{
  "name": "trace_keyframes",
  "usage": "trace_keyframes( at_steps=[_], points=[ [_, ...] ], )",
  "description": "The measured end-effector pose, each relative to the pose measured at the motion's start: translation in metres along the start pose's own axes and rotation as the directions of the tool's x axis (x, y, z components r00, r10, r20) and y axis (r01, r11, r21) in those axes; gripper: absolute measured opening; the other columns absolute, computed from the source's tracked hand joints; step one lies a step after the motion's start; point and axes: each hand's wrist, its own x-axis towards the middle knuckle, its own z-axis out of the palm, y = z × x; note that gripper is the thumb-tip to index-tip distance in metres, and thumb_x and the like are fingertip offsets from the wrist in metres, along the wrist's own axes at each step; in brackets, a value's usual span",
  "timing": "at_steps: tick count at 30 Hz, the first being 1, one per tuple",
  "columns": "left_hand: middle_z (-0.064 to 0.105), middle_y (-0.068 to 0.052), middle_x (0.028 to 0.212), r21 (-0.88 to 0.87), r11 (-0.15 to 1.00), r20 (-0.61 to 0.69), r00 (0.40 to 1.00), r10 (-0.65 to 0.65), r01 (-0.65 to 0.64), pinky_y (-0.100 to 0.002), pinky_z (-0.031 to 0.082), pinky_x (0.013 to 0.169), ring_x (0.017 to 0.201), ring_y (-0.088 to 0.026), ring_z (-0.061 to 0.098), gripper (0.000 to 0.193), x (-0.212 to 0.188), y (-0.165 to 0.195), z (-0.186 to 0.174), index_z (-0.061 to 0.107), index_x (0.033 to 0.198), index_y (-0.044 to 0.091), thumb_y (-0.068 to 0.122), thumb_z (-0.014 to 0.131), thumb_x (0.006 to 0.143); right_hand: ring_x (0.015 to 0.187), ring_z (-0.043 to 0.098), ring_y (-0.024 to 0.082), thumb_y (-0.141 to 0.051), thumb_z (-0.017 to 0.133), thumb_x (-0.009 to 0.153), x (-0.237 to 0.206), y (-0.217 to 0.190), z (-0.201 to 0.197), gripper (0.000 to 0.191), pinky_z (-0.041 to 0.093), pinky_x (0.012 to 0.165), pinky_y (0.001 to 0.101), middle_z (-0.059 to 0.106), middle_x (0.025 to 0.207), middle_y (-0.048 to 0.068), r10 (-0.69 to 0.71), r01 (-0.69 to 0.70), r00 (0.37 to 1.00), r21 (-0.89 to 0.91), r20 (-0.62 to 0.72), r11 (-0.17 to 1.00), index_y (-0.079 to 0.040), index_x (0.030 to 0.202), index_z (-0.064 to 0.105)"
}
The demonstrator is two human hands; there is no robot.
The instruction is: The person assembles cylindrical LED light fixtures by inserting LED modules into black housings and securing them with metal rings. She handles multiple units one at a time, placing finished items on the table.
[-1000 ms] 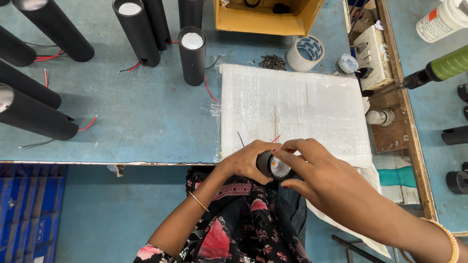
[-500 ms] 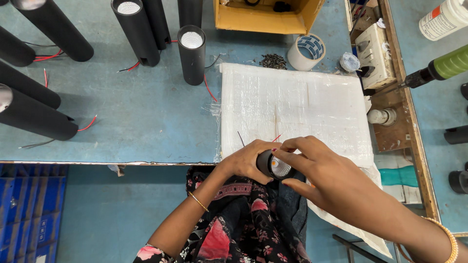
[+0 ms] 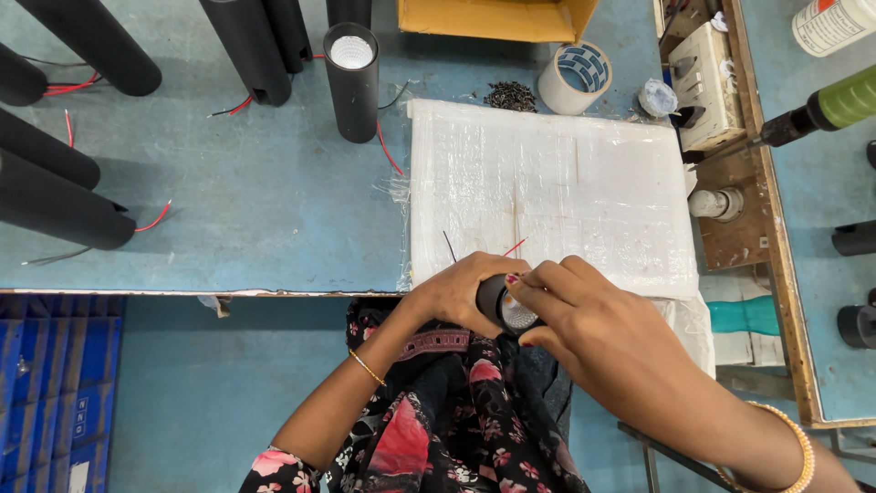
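two bare hands meet at the near edge of the blue tabletop [image 3: 274, 210], both closed about one short black cylindrical lamp housing [image 3: 497, 301] with a pale lens at its end; the left hand [image 3: 452, 292] wraps the housing's body from the left, fingers curled tight round it; the right hand [image 3: 593, 319] covers the lens end from the right, its fingertips [image 3: 516, 281] pressed on the rim; thin red and black wires [image 3: 511, 248] stick up from the housing onto the white plastic-wrapped slab [image 3: 547, 183], which lies along the near edge toward the right side; farther back, near the middle of the tabletop, an upright black tube lamp with a white reflector [image 3: 351, 78] stands with red wire trailing; more long black tubes [image 3: 64, 196] lie by the left edge; a roll of white tape [image 3: 573, 78] sits just beyond the slab's far edge, beside a small heap of dark screws [image 3: 509, 94]; a yellow cardboard box [image 3: 493, 16] rests at the far edge.
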Motion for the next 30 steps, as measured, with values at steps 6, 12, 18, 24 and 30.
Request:
trace_keyframes(
  at_steps=[6,12,18,24,30],
  points=[
    [0.063,-0.012,0.126,0.068,0.998,-0.163,0.986,0.028,-0.017,-0.037,0.045,0.110,0.123,-0.021,0.059,0.074,-0.005,0.019,0.007,0.059,0.129,0.006,0.014,0.084,0.060,0.097,0.061,0.028,-0.021,0.081,0.071,0.000,0.012,0.002,0.051,0.053,0.073,0.0394,0.064,0.104,0.004,0.032,-0.030,0.999,0.079,-0.023,0.996,-0.007,0.118,0.069],
    [0.038,-0.017,0.155,0.067,0.990,-0.259,0.961,-0.099,0.121,-0.041,0.031,0.123,0.149,-0.033,0.039,0.093,-0.039,0.053,0.013,0.029,0.156,0.008,0.022,0.080,0.079,0.076,0.066,0.018,-0.024,0.086,0.074,0.001,0.034,0.026,0.050,0.057,0.065,0.0315,0.057,0.098,0.008,0.148,-0.041,0.963,0.422,-0.225,0.906,0.000,0.112,0.065],
    [0.044,-0.021,0.145,0.204,0.962,-0.624,0.781,-0.016,0.183,-0.043,0.037,0.115,0.139,-0.037,0.043,0.092,-0.014,0.047,0.057,0.032,0.147,0.006,0.023,0.088,0.076,0.057,0.055,0.018,-0.030,0.089,0.074,0.014,0.026,0.065,0.049,0.047,0.052,0.0323,0.056,0.080,0.011,0.492,-0.310,0.725,0.410,-0.483,0.858,0.002,0.093,0.057],
    [0.066,-0.019,0.123,-0.075,0.994,-0.436,0.894,-0.105,0.081,-0.041,0.051,0.103,0.118,-0.035,0.064,0.070,0.005,0.028,0.020,0.044,0.138,0.006,0.015,0.083,0.081,0.058,0.055,0.012,-0.032,0.079,0.085,0.017,0.051,0.073,0.040,0.045,0.051,0.0269,0.060,0.072,0.005,0.453,-0.208,0.797,0.523,-0.400,0.826,0.000,0.094,0.058],
    [0.057,-0.014,0.137,0.134,0.988,-0.317,0.948,-0.026,0.072,-0.039,0.043,0.111,0.129,-0.031,0.057,0.091,-0.003,0.055,0.001,0.028,0.153,0.008,0.016,0.080,0.079,0.060,0.056,0.005,-0.022,0.058,0.105,0.031,0.099,0.084,0.027,0.046,0.051,0.0223,0.065,0.073,0.001,0.394,0.002,0.892,0.874,-0.221,0.485,0.001,0.096,0.067]
  ],
)
